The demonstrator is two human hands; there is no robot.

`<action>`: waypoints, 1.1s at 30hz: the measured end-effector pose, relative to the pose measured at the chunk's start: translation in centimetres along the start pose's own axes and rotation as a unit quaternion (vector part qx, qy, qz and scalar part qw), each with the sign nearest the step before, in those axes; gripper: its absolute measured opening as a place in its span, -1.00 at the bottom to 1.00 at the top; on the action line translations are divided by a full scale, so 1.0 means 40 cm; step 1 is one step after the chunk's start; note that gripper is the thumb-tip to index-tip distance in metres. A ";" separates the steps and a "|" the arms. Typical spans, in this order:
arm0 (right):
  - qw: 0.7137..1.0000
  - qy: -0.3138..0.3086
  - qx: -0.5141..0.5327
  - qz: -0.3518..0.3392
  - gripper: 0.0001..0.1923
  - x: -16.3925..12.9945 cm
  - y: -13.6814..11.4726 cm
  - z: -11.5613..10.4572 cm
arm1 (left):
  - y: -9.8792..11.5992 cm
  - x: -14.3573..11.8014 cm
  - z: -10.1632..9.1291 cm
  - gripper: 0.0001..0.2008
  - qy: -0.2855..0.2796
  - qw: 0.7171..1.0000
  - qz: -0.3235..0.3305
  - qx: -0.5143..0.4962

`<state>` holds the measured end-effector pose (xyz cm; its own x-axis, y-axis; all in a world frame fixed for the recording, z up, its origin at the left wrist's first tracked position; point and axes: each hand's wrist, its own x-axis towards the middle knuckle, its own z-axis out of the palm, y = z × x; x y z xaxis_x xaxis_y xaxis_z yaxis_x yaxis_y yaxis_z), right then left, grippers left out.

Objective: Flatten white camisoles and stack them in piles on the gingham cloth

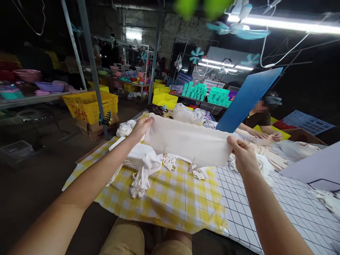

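Note:
A pale, off-white garment with thin straps is stretched wide between my two hands above the table. My left hand pinches its upper left corner, and my right hand grips the right end with the thumb on top. Its straps hang at the lower edge, near the cloth. Below and beside my left forearm lies a heap of similar white garments with tangled straps. Another white bundle rests behind my left wrist. Which exact kind of garment this is, I cannot tell.
A yellow checked tablecloth and a white grid cloth cover the table. A tilted blue board stands at right, before a co-worker handling pale fabric. Left are a metal post and a yellow crate.

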<state>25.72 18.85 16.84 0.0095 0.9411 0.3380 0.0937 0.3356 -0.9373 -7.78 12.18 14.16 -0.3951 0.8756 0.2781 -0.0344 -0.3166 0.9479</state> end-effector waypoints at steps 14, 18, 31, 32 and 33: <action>0.975 -0.221 0.028 -0.021 -0.60 -0.096 -0.086 0.264 | 0.143 -0.047 -0.328 -0.58 0.122 0.991 0.006 0.063; 0.963 -0.263 0.052 0.030 -0.58 -0.099 -0.037 0.334 | 0.119 -0.039 -0.400 -0.59 0.125 0.989 -0.049 0.066; 0.932 -0.228 -0.269 0.089 -0.64 -0.046 0.426 0.520 | -0.311 0.095 -0.438 -0.68 0.062 0.861 -0.162 0.477; 0.927 -0.228 -0.286 0.086 -0.66 -0.043 0.433 0.521 | -0.318 0.098 -0.439 -0.70 0.059 0.850 -0.163 0.498; 0.922 -0.226 -0.304 0.084 -0.66 -0.039 0.437 0.523 | -0.322 0.101 -0.439 -0.71 0.058 0.838 -0.165 0.518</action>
<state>6.53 24.10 -1.86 -0.3279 0.9447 -0.0069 0.6709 0.2277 -0.7058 -25.05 13.38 0.33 -0.6088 0.7932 0.0148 0.6321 0.4738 0.6132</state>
